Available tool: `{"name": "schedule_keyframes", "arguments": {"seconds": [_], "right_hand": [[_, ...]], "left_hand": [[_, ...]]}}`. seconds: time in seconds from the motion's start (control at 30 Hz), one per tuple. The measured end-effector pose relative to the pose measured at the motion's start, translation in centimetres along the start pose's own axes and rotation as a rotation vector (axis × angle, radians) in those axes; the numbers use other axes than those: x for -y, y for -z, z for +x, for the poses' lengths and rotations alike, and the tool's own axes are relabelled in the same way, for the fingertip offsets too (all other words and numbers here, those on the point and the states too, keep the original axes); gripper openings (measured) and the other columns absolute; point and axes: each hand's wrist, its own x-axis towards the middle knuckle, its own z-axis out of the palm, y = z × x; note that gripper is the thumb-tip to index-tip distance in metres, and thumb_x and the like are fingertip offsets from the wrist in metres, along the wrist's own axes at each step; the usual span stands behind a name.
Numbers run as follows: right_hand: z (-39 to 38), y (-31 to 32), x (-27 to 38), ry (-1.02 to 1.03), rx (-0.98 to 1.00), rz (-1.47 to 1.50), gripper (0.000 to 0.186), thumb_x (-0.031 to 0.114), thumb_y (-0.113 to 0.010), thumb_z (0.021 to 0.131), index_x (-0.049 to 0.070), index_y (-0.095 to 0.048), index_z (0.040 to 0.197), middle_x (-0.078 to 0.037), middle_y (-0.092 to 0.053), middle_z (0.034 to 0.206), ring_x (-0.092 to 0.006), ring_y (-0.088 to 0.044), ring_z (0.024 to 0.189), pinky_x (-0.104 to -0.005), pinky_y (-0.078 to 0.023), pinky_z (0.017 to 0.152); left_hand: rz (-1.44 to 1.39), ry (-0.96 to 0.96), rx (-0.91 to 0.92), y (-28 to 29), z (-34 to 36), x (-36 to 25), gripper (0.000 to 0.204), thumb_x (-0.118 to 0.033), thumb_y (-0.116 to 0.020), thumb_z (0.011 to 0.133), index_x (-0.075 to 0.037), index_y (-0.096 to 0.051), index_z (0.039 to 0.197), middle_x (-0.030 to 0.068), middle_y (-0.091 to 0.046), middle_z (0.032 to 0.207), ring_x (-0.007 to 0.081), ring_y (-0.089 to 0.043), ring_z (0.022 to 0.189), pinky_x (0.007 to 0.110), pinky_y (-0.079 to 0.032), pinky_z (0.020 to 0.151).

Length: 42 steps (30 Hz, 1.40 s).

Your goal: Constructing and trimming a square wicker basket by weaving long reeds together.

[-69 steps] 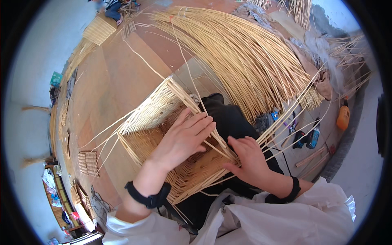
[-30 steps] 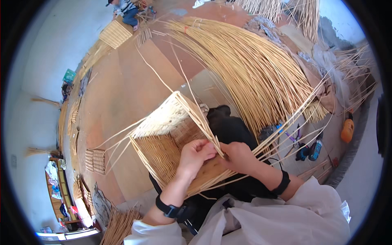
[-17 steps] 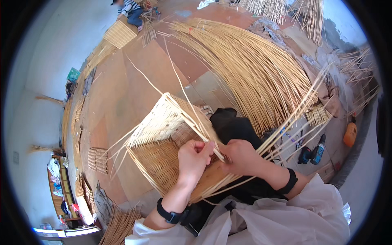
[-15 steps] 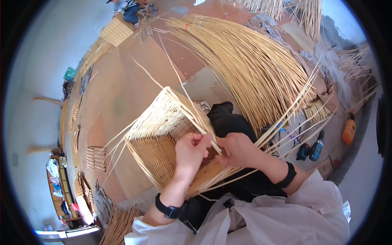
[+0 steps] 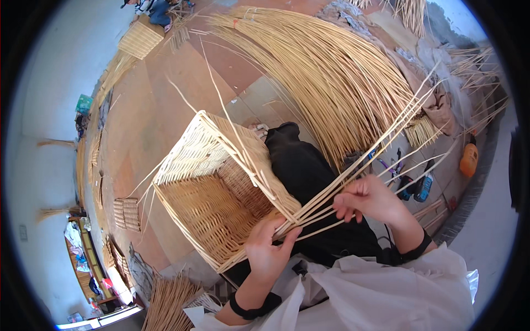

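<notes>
A square wicker basket (image 5: 199,209), pale on its upper wall and browner inside, lies tilted on my black-covered lap (image 5: 292,160). Loose willow rods (image 5: 392,132) splay from its lower right corner toward the upper right. My left hand (image 5: 268,251) grips the near rim beside that corner, with fingers curled over the rods there. My right hand (image 5: 364,201) is out to the right of the corner among the loose rods, its fingers bent round some of them; exactly which is hard to make out.
A long bundle of rods (image 5: 326,77) covers the upper right floor. A power drill (image 5: 424,187) and orange bottle (image 5: 468,157) lie at right. A person (image 5: 154,14) works by a woven panel (image 5: 141,38) at top left. A low shelf (image 5: 80,259) stands at left.
My left hand has moved down from the upper right rim to the corner. My right hand has left the rim and moved right among the rods. The basket appears slightly further left.
</notes>
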Motion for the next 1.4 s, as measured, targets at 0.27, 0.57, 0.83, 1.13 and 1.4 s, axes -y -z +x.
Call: {"name": "schedule_keyframes", "arguments": {"seconds": [0.27,0.57,0.83,1.13,1.4], "right_hand": [[1.0,-2.0,-3.5,-0.145,-0.068,0.618,0.025,0.022,-0.055,0.091,-0.002,-0.062,0.091,-0.016,-0.067,0.083,-0.0207,-0.068,0.071,-0.0278,-0.055,0.059],[-2.8,-4.1,-3.1,0.722,-0.139,-0.237,0.018,0.001,-0.052,0.087,-0.002,-0.058,0.103,-0.02,-0.063,0.104,-0.0276,-0.066,0.086,-0.0299,-0.055,0.072],[-3.5,-4.8,-0.3,1.089,-0.078,-0.948,0.022,0.001,-0.06,0.075,-0.001,-0.06,0.097,-0.02,-0.063,0.103,-0.0243,-0.067,0.077,-0.0273,-0.055,0.062],[0.6,-6.1,5.1,0.428,-0.131,-0.479,0.011,0.002,-0.052,0.089,-0.002,-0.062,0.09,-0.011,-0.067,0.081,-0.0145,-0.066,0.071,-0.025,-0.053,0.062],[6.7,-6.9,5.9,0.149,0.015,-0.364,0.012,0.009,-0.059,0.088,0.0,-0.061,0.081,-0.001,-0.057,0.06,-0.0064,-0.056,0.052,-0.0198,-0.046,0.048]], "left_hand": [[-0.035,-0.032,-0.175,-1.1,0.1,-0.1,0.024,-0.004,-0.08,0.064,0.0,-0.061,0.078,0.009,-0.062,0.075,0.0171,-0.061,0.068,0.027,-0.048,0.061],[0.093,-0.052,-0.187,-1.2,-0.1,-0.1,0.029,-0.026,-0.08,0.063,-0.007,-0.061,0.073,0.005,-0.058,0.065,0.0229,-0.057,0.058,0.032,-0.044,0.051],[0.038,-0.082,-0.263,-1.3,-0.2,0.5,0.029,-0.029,-0.077,0.065,-0.009,-0.059,0.074,0.0031,-0.056,0.066,0.0216,-0.056,0.058,0.032,-0.043,0.051],[0.038,-0.111,-0.231,-1.4,-0.7,1.1,0.029,-0.031,-0.074,0.066,-0.01,-0.057,0.077,0.0022,-0.054,0.069,0.0215,-0.057,0.065,0.031,-0.044,0.054],[0.471,-0.231,-0.184,2.2,-1.6,2.6,0.038,-0.04,-0.072,0.065,-0.009,-0.054,0.076,0.0038,-0.054,0.069,0.0215,-0.057,0.064,0.031,-0.046,0.055]]}}
